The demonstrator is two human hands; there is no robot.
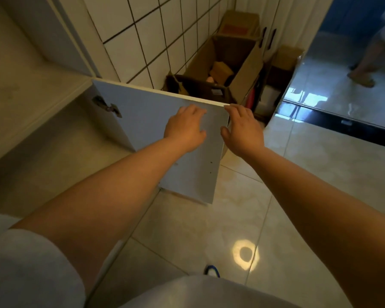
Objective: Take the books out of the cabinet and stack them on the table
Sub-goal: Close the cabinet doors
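A pale blue cabinet door (147, 121) stands swung open from the cabinet (53, 138) at the left, its inner face toward me. My left hand (186, 128) lies against the door's inner face near the top corner, fingers loosely bent. My right hand (242, 130) is at the door's free edge, fingers curled over the top corner and thumb on the near side. The cabinet interior is dim and no books show in it. No table is in view.
Open cardboard boxes (222, 63) with odds and ends stand behind the door against the tiled wall (156, 36). Glossy floor tiles (231, 218) spread to the right. A dark threshold (342, 123) leads to another room where a person's legs (365, 63) stand.
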